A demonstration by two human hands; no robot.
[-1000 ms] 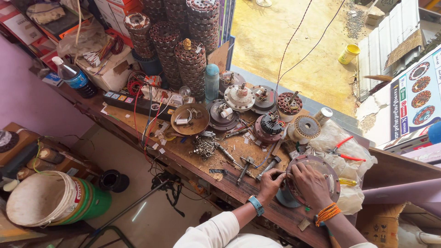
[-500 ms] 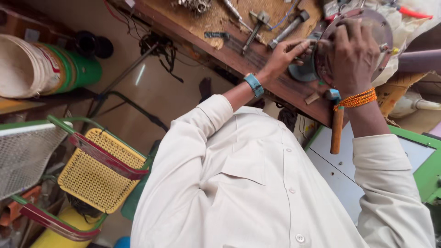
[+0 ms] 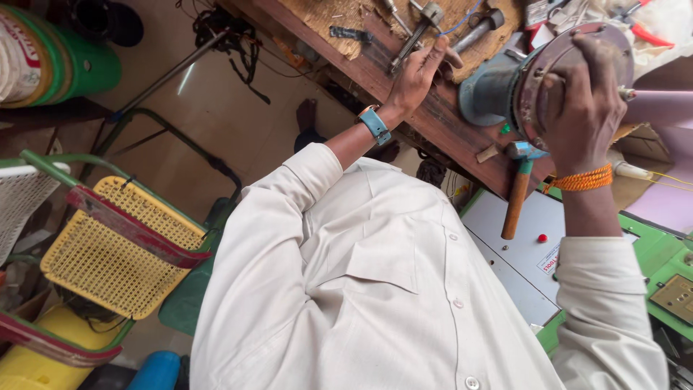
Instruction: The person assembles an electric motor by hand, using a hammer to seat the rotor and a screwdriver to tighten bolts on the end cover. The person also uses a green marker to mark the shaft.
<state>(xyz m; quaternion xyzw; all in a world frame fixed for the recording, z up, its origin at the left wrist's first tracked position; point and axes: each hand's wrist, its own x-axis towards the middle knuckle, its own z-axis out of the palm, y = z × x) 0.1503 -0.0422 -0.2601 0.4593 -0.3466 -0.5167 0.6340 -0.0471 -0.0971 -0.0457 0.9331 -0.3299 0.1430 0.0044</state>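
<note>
My right hand (image 3: 583, 101), with orange threads round its wrist, grips the rim of a round metal motor housing (image 3: 505, 90). The housing lies tipped on its side at the edge of the wooden workbench (image 3: 433, 119). My left hand (image 3: 419, 76), with a blue watch on its wrist, rests on the bench to the left of the housing. Its fingers are spread and touch a metal hand tool (image 3: 411, 36). My white shirt fills the lower middle of the view.
A hammer (image 3: 516, 191) with a wooden handle hangs at the bench edge below the housing. A grey and green machine panel (image 3: 520, 267) stands under it. A yellow mesh chair (image 3: 115, 245), a green bucket (image 3: 79, 61) and tangled cables (image 3: 227, 36) are on the floor to the left.
The view has swung down from the bench to my own body. My right hand has stayed on the motor housing; my left hand has moved left, further from it along the bench.
</note>
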